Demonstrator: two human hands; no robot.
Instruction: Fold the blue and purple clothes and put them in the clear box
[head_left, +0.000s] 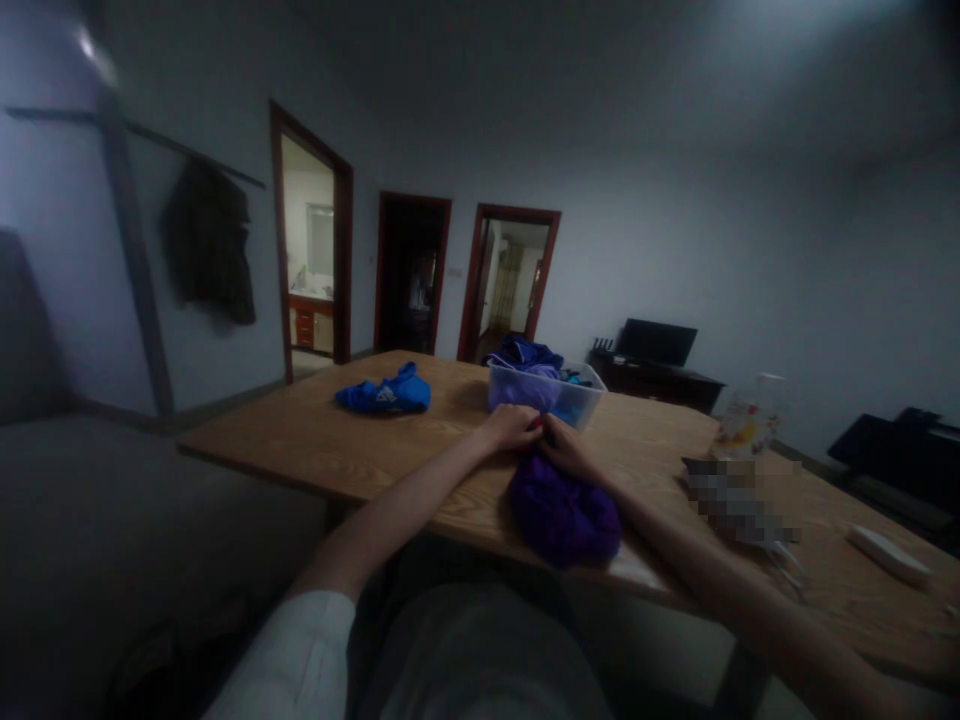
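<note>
A bulging purple cloth bundle (566, 515) lies at the near edge of the wooden table, in front of me. My left hand (512, 426) and my right hand (566, 447) meet at its gathered upper end, fingers closed on the cloth. A small red bit shows between them; I cannot make out what it is. Just beyond my hands stands a clear plastic bin (504, 388) filled with dark blue and purple cloth (525, 355). To the left a crumpled blue cloth piece (390, 393) with a white print rests on the table.
On the right of the wooden table (450, 470) stand a clear patterned jug (750, 415), a blurred-out flat item (739, 505) and a long white object (889, 553). A television (656, 342) on a dark cabinet and several doorways are behind. A dark jacket (210, 240) hangs at left.
</note>
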